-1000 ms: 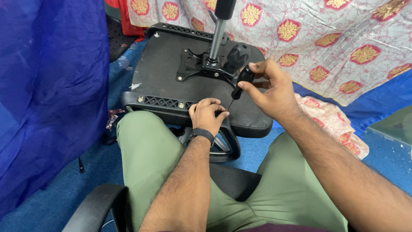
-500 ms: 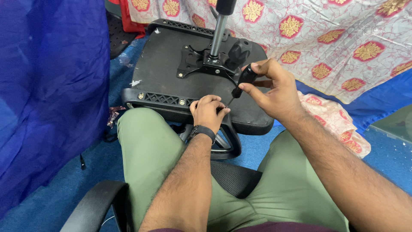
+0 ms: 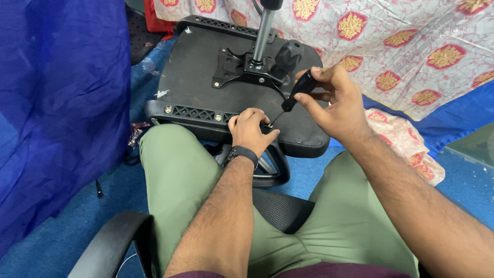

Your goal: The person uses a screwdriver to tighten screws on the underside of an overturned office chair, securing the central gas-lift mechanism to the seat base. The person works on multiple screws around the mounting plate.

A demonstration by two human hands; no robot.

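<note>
Fingers of the right hand are wrapping the screwdriver, angling its tip down; left hand fingers are pinching beside the tip, steadying it on the upturned seat base.

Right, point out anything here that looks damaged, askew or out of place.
The seat lies upside down across the person's knees, its metal plate and post facing up. White scuffs mark its left edge. The right hand holds a screwdriver tilted, tip beside the left hand. Nothing looks spilled.
</note>
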